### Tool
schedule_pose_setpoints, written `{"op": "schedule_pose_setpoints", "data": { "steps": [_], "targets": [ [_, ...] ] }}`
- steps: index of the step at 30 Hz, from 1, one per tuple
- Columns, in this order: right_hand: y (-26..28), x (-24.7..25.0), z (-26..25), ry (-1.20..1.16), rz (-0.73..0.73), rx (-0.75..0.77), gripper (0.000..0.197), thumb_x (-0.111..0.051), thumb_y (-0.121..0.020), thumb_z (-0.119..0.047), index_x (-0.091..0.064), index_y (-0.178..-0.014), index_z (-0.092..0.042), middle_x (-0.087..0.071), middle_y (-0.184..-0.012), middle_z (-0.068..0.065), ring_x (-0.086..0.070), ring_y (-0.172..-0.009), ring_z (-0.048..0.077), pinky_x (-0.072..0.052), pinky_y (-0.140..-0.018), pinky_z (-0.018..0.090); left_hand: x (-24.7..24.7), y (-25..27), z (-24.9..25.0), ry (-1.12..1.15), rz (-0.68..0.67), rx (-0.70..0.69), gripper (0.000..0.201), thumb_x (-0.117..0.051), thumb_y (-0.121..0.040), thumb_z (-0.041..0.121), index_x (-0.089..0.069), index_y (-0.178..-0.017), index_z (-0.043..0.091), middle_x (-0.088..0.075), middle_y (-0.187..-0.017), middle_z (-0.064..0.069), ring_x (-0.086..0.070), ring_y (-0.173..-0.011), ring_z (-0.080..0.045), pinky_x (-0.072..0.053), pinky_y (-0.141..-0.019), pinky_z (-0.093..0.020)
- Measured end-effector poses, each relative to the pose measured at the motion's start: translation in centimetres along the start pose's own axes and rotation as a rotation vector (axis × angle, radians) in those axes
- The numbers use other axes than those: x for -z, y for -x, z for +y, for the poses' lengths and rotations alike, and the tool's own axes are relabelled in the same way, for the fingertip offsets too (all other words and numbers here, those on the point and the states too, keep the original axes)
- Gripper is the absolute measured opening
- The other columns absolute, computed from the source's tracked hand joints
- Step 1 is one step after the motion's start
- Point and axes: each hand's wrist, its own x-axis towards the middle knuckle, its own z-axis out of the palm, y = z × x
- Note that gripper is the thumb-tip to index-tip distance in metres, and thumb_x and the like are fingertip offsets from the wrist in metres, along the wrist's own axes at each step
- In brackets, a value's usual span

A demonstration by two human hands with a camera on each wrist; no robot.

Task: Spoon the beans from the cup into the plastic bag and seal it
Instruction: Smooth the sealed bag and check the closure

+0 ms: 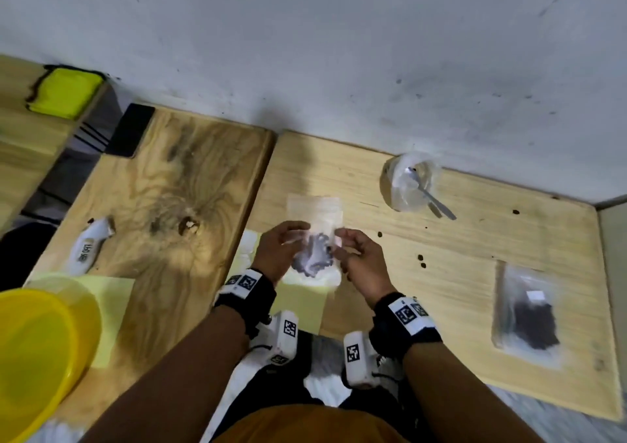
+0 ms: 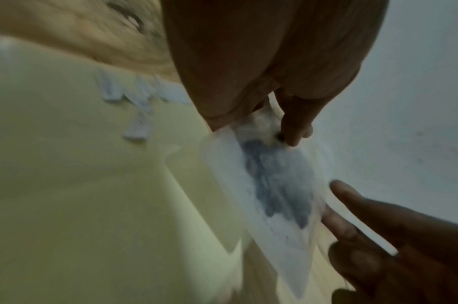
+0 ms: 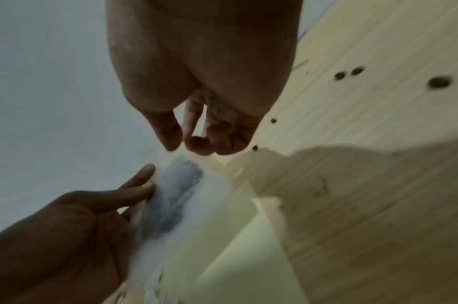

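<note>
Plastic bag [image 1: 317, 239], beans [image 1: 315, 256] inside, held above near table edge | left hand [image 1: 280, 251] pinching left side | right hand [image 1: 361, 259] pinching right side | cup [image 1: 409, 184] with spoon [image 1: 429, 193] far right | risk: unsealed mouth tipping, spilling beans; zip misaligned.

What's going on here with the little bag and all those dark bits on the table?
A person holds a small plastic bag of dark beans between the left hand and right hand. The spoon rests in the cup by the wall, another filled bag lies to the right, and stray beans dot the table.
</note>
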Motion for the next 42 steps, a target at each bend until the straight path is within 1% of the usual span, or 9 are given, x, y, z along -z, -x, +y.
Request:
{"op": "schedule_pose_setpoints", "data": {
  "steps": [3, 7, 10, 12, 16, 27, 32, 38, 42],
  "targets": [
    [-0.5, -3.6, 0.3, 0.116, 0.037, 0.059, 0.012, -0.066, -0.088, -0.007, -0.066, -0.093, -0.018, -0.068, -0.099, -0.003, -0.06, -0.086, 0.018, -0.046, -0.073, 0.023, 4.5, -1.0, 0.0, 0.075, 0.176, -0.027, 0.028, -0.065, -0.086, -0.002, -0.07, -0.093, 0.024, -0.07, -0.095, -0.008, -0.065, -0.088, -0.029, -0.055, -0.068, -0.038],
    [-0.1, -7.3, 2.3, 0.465, -0.155, 0.162, 0.033, -0.072, -0.084, -0.014, -0.052, -0.075, -0.04, -0.071, -0.109, 0.0, -0.064, -0.108, 0.023, -0.049, -0.091, 0.031, 9.2, -1.9, 0.4, 0.19, 0.392, -0.037, 0.022, -0.061, -0.087, -0.007, -0.065, -0.101, 0.011, -0.063, -0.108, -0.018, -0.062, -0.099, -0.03, -0.055, -0.077, -0.038],
    [0.2, -9.1, 2.9, 0.745, -0.325, 0.212, 0.024, -0.072, -0.085, -0.025, -0.066, -0.108, -0.029, -0.063, -0.121, 0.005, -0.059, -0.112, 0.026, -0.046, -0.088, 0.032, 11.3, -2.1, 0.4, 0.232, 0.44, -0.028, 0.023, -0.059, -0.088, -0.009, -0.062, -0.102, 0.009, -0.06, -0.11, -0.018, -0.058, -0.099, -0.027, -0.052, -0.073, -0.033],
    [0.1, -10.2, 3.4, 0.901, -0.357, 0.221, 0.043, -0.071, -0.086, -0.038, -0.064, -0.126, -0.024, -0.058, -0.128, 0.002, -0.058, -0.113, 0.024, -0.046, -0.086, 0.031, 12.2, -2.1, 0.0, 0.242, 0.471, -0.011, 0.024, -0.06, -0.087, -0.007, -0.063, -0.099, 0.014, -0.062, -0.109, -0.015, -0.059, -0.098, -0.026, -0.052, -0.074, -0.035],
    [-0.1, -11.5, 3.7, 1.005, -0.336, 0.304, 0.044, -0.071, -0.083, -0.043, -0.067, -0.124, -0.026, -0.058, -0.129, 0.001, -0.059, -0.112, 0.026, -0.05, -0.086, 0.035, 13.1, -2.0, -0.6, 0.252, 0.497, 0.014, 0.024, -0.062, -0.087, -0.004, -0.065, -0.102, 0.014, -0.065, -0.109, -0.013, -0.061, -0.102, -0.028, -0.053, -0.081, -0.041],
    [-0.6, -12.6, 4.4, 0.957, -0.277, 0.537, 0.022, -0.056, -0.082, -0.025, -0.077, -0.087, -0.02, -0.069, -0.089, 0.004, -0.064, -0.08, 0.034, -0.046, -0.061, 0.033, 13.1, -1.6, -0.7, 0.218, 0.491, 0.017, 0.034, -0.063, -0.082, -0.004, -0.069, -0.088, 0.029, -0.066, -0.117, -0.018, -0.062, -0.11, -0.036, -0.055, -0.088, -0.052],
    [-1.2, -12.3, 3.6, 0.8, -0.306, 0.294, 0.024, -0.056, -0.086, -0.023, -0.073, -0.103, -0.025, -0.074, -0.098, 0.004, -0.065, -0.092, 0.029, -0.051, -0.073, 0.034, 12.7, -1.5, -0.5, 0.211, 0.492, 0.021, 0.035, -0.061, -0.083, -0.007, -0.068, -0.089, 0.027, -0.066, -0.117, -0.018, -0.061, -0.113, -0.035, -0.053, -0.092, -0.052],
    [-1.5, -9.4, 1.4, 0.296, -0.253, 0.115, 0.02, -0.072, -0.088, -0.008, -0.064, -0.104, -0.018, -0.057, -0.076, -0.011, -0.054, -0.065, 0.004, -0.044, -0.063, 0.015, 10.7, -1.5, 0.1, 0.17, 0.436, -0.021, 0.033, -0.059, -0.083, -0.009, -0.067, -0.093, 0.022, -0.066, -0.108, -0.017, -0.061, -0.107, -0.034, -0.053, -0.089, -0.047],
    [-1.6, -5.1, -2.3, 0.121, -0.223, 0.081, 0.022, -0.065, -0.094, -0.009, -0.068, -0.114, -0.017, -0.057, -0.076, -0.003, -0.049, -0.057, 0.008, -0.036, -0.045, 0.019, 7.4, -1.8, 0.9, 0.114, 0.317, -0.051, 0.034, -0.06, -0.084, -0.008, -0.068, -0.09, 0.025, -0.066, -0.102, -0.014, -0.062, -0.097, -0.029, -0.055, -0.077, -0.037]
  ]
}}
